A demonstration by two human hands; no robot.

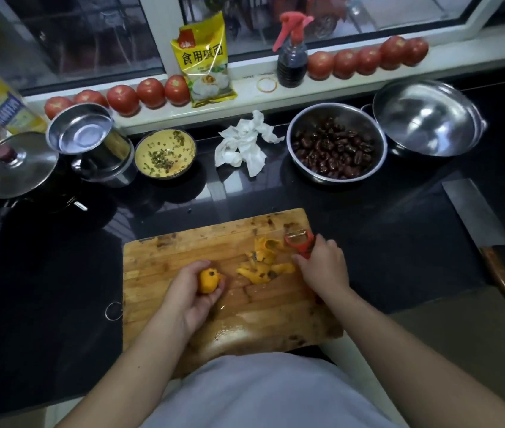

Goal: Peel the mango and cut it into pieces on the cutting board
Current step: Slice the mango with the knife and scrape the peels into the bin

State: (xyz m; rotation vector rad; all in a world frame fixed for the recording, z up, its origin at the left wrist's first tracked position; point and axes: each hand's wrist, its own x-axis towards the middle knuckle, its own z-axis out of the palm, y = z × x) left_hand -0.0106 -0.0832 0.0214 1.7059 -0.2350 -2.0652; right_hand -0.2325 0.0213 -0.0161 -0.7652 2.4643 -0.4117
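Note:
A wooden cutting board (183,248) lies on the black counter in front of me. My left hand (191,293) curls round a small orange mango (208,281), holding it just above the board's left half; a dark spot shows on its top. A pile of orange peel strips (263,264) lies on the board to the right of the mango. My right hand (323,264) grips the handle of a red peeler (300,240) at the board's far right corner, the metal blade pointing away from me.
A cleaver (476,214) with a wooden handle lies on the counter at the right. Behind the board stand a bowl of dark fruit (336,149), an empty steel bowl (424,118), crumpled paper (245,143), a yellow bowl (165,154), a steel pot (90,140) and a lidded pan (16,165).

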